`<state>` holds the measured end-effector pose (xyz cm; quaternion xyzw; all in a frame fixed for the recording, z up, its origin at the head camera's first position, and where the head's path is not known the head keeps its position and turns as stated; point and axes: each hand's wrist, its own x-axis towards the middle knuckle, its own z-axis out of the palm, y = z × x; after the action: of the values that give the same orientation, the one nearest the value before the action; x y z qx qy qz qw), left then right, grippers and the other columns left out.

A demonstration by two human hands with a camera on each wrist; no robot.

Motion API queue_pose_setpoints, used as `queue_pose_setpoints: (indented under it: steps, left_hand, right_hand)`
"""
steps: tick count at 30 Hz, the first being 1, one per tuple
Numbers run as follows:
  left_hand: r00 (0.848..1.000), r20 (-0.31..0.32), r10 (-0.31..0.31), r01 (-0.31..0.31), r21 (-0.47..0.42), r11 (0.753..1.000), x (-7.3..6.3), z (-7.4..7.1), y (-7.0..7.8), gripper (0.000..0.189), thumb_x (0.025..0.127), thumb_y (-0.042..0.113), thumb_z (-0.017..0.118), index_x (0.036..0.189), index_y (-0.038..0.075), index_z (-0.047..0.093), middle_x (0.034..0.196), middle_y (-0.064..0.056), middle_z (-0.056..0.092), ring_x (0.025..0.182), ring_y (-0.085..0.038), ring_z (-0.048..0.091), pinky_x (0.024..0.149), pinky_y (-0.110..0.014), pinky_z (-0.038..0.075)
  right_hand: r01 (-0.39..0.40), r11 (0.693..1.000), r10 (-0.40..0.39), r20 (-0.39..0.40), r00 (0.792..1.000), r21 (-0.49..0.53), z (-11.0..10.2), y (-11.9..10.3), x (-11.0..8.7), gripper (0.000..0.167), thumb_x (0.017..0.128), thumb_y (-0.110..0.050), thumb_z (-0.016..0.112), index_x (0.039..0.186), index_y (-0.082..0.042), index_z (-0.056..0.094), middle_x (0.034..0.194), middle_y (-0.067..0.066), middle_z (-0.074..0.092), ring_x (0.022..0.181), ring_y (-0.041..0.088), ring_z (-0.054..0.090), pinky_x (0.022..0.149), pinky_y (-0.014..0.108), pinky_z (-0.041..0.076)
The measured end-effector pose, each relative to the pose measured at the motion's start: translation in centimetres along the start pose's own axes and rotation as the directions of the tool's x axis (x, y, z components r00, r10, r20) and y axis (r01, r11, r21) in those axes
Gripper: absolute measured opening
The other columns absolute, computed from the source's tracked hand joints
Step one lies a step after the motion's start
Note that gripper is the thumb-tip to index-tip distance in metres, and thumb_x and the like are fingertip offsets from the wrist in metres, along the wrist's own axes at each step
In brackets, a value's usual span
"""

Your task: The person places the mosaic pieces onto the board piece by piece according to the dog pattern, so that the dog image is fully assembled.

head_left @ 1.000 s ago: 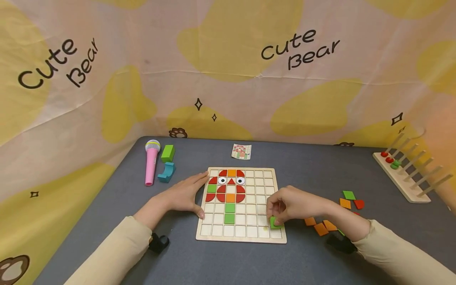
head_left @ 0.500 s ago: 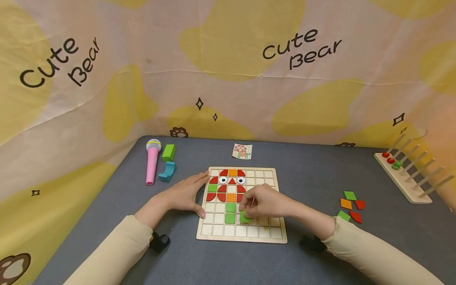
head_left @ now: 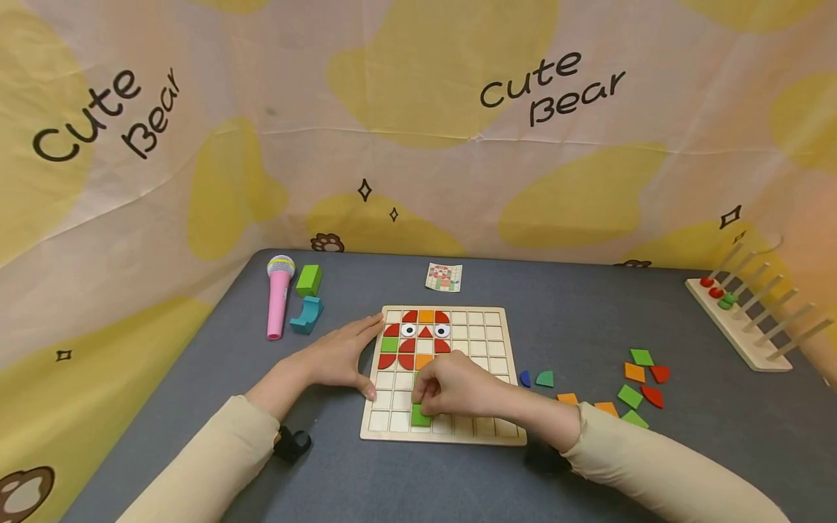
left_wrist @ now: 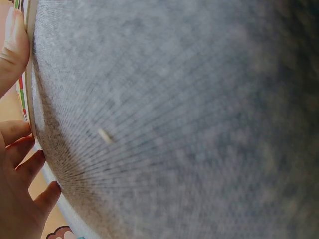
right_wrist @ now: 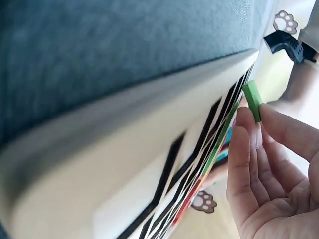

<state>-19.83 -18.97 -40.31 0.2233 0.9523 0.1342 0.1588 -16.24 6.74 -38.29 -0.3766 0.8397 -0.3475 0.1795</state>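
A pale wooden grid board (head_left: 451,440) lies in front of me, with red, orange and green tiles and two eye pieces (head_left: 442,330) set in its upper left part. Between thumb and fingers my right hand (head_left: 461,385) pinches a green square tile (head_left: 421,416) over the bottom row, third column. The right wrist view shows that tile (right_wrist: 252,101) tilted, close over the grid. This hand hides the green tiles set higher in that column. My left hand (head_left: 336,359) rests along the board's left edge, thumb and fingers spread.
Loose orange, green, red and blue pieces (head_left: 631,396) lie right of the board. A pegged wooden stand (head_left: 745,334) with beads is at the far right. Behind the board lies a pattern card (head_left: 444,277). At left are a pink microphone (head_left: 277,301), a green block (head_left: 309,280) and a teal arch (head_left: 306,315).
My right hand has carried the green tile leftward from the board's lower right edge to the third column, then down to the bottom row. The left hand has stayed in place.
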Motion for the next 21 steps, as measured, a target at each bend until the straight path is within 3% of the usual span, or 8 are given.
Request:
queue_pose_setpoints:
  steps: [21]
  left_hand:
    - [1.000, -0.003, 0.004, -0.004, 0.003, 1.000, -0.01, -0.01, 0.10, 0.124, 0.062, 0.065, 0.081, 0.157, 0.011, 0.024, 0.167, -0.009, 0.020, 0.151, -0.037, 0.027, 0.117, -0.062, 0.031]
  right_hand:
    - [-0.008, 0.999, 0.008, -0.014, 1.000, -0.052, 0.84, -0.24, -0.08, 0.010, 0.074, 0.001, 0.077, 0.074, -0.009, 0.076, 0.065, -0.002, 0.071, 0.056, -0.007, 0.052, 0.056, 0.013, 0.047]
